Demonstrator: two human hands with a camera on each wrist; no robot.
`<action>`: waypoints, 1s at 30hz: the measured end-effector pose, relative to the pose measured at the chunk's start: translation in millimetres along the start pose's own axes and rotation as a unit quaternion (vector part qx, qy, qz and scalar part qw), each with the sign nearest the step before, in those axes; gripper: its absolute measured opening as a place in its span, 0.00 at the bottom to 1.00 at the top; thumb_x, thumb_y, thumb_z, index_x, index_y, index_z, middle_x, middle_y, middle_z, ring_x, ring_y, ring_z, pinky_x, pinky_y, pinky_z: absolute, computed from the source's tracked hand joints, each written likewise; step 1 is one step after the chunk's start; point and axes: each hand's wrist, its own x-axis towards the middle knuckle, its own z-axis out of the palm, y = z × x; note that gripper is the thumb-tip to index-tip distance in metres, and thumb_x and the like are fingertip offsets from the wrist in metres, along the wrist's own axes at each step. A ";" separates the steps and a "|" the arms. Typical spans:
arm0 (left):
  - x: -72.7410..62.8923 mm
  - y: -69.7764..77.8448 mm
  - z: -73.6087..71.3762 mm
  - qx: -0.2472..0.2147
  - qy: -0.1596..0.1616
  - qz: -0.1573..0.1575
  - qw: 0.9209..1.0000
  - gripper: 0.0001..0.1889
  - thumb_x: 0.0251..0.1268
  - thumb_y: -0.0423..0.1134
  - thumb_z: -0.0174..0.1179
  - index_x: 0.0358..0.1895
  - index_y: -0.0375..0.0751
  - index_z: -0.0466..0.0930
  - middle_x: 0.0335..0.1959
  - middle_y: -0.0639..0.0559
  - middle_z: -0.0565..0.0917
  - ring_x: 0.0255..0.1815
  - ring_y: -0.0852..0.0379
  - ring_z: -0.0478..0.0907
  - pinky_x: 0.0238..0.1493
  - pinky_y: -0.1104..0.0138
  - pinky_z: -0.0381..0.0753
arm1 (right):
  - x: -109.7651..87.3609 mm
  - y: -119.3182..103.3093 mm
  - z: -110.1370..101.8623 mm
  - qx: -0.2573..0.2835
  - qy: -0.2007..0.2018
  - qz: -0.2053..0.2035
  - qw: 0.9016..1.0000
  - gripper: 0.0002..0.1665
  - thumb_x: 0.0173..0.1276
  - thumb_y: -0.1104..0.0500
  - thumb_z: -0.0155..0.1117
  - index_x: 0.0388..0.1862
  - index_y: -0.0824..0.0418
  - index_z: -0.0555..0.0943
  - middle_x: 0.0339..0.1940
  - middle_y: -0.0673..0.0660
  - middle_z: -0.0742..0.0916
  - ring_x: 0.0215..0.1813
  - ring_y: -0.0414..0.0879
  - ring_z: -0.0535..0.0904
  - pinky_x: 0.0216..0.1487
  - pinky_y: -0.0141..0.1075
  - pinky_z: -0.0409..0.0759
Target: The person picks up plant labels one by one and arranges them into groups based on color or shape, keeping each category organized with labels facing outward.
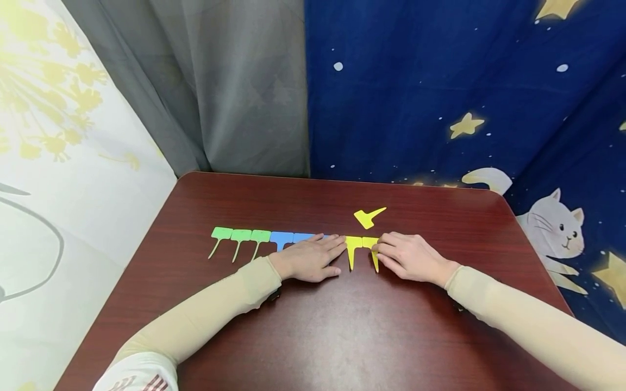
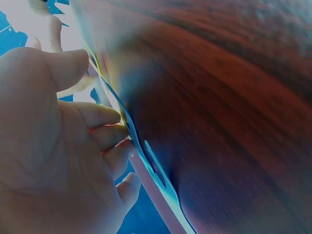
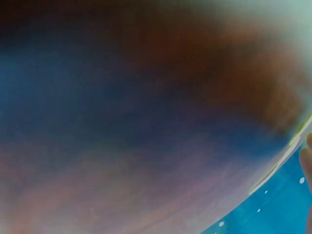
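T-shaped plant labels lie edge to edge in a row on the table: three green labels (image 1: pixel 241 235), then blue labels (image 1: pixel 281 238), then two yellow labels (image 1: pixel 352 242). My left hand (image 1: pixel 309 258) lies flat across the blue ones, covering part of them, with its fingertips at the first yellow label. In the left wrist view its fingers (image 2: pixel 105 114) reach to the blue labels' edge. My right hand (image 1: pixel 413 256) touches the right-hand yellow label (image 1: pixel 370 242) with its fingertips and covers part of it. The right wrist view is mostly blurred, with fingertips at its right edge.
One more yellow label (image 1: pixel 365 219) lies loose behind the row, its stem pointing back and right. The dark red table (image 1: pixel 337 336) runs back to a grey curtain (image 1: pixel 244 87) and a blue starry curtain (image 1: pixel 415 108).
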 end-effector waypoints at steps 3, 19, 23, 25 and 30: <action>-1.5 -1.0 0.3 0.001 0.003 0.000 1.000 0.38 0.80 0.61 0.40 0.82 0.46 0.46 0.83 0.51 0.44 0.82 0.55 0.40 0.79 0.55 0.42 | 3.5 11.5 -0.9 -0.010 0.003 0.009 1.000 0.12 0.68 0.55 0.66 0.49 0.53 0.86 0.43 0.46 0.82 0.42 0.39 0.78 0.34 0.36 0.83; 0.0 1.8 1.7 0.004 0.012 0.001 1.000 0.38 0.79 0.62 0.39 0.83 0.47 0.46 0.83 0.51 0.43 0.82 0.54 0.40 0.79 0.54 0.43 | 28.8 61.5 1.6 -0.051 -0.084 0.165 0.981 0.22 0.71 0.52 0.65 0.63 0.53 0.81 0.56 0.54 0.79 0.54 0.50 0.75 0.36 0.45 0.85; 0.0 1.3 2.7 -0.001 0.016 0.001 1.000 0.38 0.79 0.62 0.40 0.83 0.47 0.45 0.83 0.49 0.43 0.82 0.53 0.39 0.79 0.54 0.43 | 31.1 64.8 4.9 -0.039 -0.112 0.185 0.976 0.26 0.72 0.53 0.64 0.68 0.53 0.77 0.63 0.59 0.76 0.60 0.54 0.72 0.46 0.52 0.84; -0.1 1.1 2.8 -0.003 0.018 0.003 1.000 0.38 0.79 0.62 0.40 0.83 0.47 0.44 0.83 0.49 0.43 0.82 0.53 0.38 0.79 0.54 0.43 | 32.1 66.4 6.4 -0.033 -0.112 0.190 0.975 0.26 0.72 0.53 0.64 0.68 0.54 0.77 0.64 0.60 0.76 0.61 0.55 0.72 0.49 0.53 0.82; 0.6 1.6 2.9 -0.006 0.018 0.004 1.000 0.39 0.79 0.62 0.40 0.83 0.46 0.44 0.83 0.49 0.43 0.82 0.53 0.38 0.79 0.54 0.43 | 34.6 69.8 9.7 -0.027 -0.088 0.192 0.977 0.19 0.72 0.54 0.66 0.60 0.53 0.82 0.60 0.59 0.78 0.58 0.55 0.74 0.49 0.53 0.82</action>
